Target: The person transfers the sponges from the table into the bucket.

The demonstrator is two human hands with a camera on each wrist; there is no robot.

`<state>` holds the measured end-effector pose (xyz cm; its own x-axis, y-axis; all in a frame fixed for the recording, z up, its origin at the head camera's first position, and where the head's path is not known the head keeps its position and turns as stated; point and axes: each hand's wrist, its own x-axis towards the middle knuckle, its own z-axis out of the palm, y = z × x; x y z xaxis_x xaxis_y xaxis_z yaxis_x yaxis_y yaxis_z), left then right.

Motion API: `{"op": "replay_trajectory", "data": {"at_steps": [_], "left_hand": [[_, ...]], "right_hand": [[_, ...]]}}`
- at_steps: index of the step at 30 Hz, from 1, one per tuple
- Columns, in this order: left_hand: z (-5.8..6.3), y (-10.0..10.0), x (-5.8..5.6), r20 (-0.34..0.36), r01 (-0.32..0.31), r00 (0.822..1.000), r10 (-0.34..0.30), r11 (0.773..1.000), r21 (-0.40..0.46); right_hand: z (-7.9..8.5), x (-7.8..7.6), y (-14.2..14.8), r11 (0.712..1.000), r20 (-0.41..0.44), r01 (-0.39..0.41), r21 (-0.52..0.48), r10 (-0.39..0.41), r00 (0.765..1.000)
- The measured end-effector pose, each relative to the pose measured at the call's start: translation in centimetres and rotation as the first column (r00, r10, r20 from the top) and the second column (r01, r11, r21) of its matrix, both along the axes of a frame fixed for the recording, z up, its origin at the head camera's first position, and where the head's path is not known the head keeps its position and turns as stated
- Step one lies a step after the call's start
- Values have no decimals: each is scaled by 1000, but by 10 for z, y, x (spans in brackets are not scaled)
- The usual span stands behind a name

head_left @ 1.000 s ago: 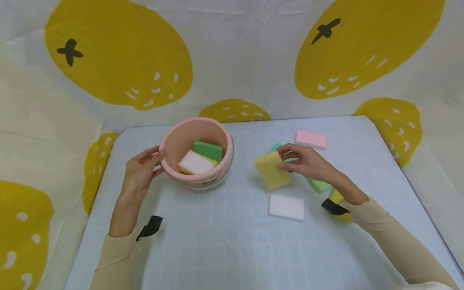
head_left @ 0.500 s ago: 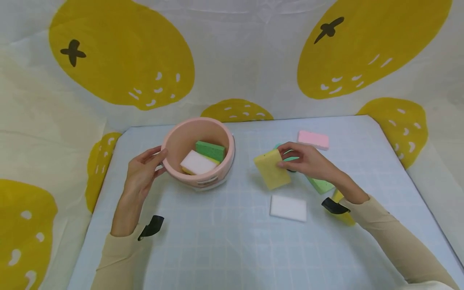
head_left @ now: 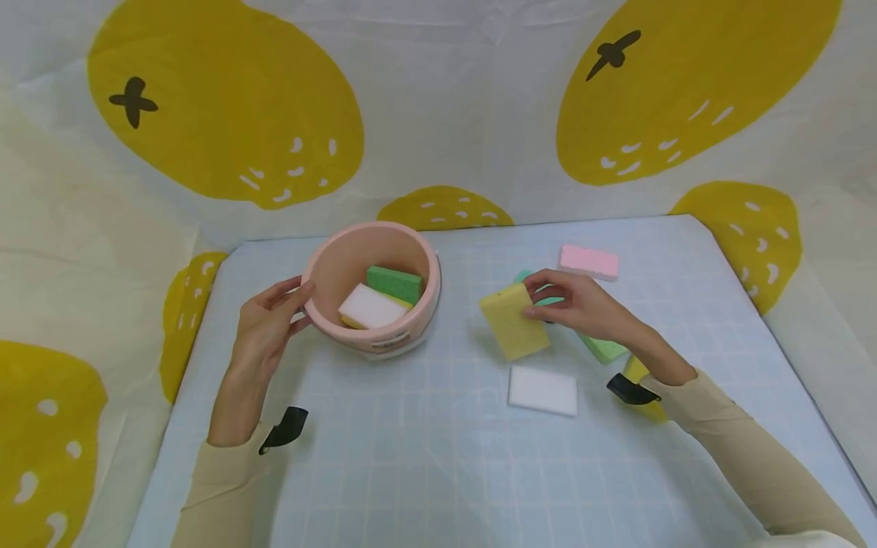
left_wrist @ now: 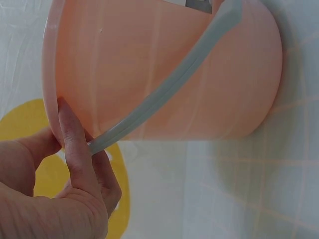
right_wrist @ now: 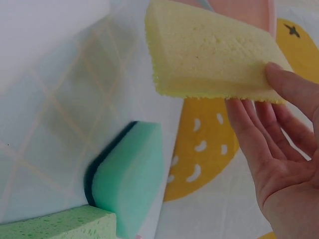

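Left hand [head_left: 263,329]: pinches pink bucket [left_wrist: 119,64] rim
Right hand [head_left: 582,306]: pinches yellow sponge [head_left: 515,326], right of bucket
Loading, apparently: carry over bucket likely next

The long sleeves [head_left: 754,457] are plain beige. Beside each cuff [head_left: 229,462], on its inner side, juts a small black piece [head_left: 284,428].

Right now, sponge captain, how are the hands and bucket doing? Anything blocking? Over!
Left hand gripping pink bucket at the rim. Right hand holding pale yellow sponge, raised, outside bucket. Grey handle down the side, not crossing the opening.
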<state>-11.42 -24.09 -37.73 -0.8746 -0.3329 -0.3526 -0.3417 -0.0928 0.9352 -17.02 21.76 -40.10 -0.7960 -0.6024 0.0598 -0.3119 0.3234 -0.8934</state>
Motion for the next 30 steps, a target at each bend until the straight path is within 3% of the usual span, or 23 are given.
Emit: {"op": "replay_trajectory", "data": {"at_steps": [12,20,30], "left_hand": [[2,1,-2,56,-23,998,24,999,-24],[0,1,-1,46,-19,999,20,999,-35],[-1,0,-2,38,-1,999,3,998,-60]], "right_hand": [[3,-3,0,1000,4,14,10,-14,1000],[13,-7,0,998,-37,32,53,-30,999],[37,-19,-17,998,-21,-10,-63,8,1000]]}}
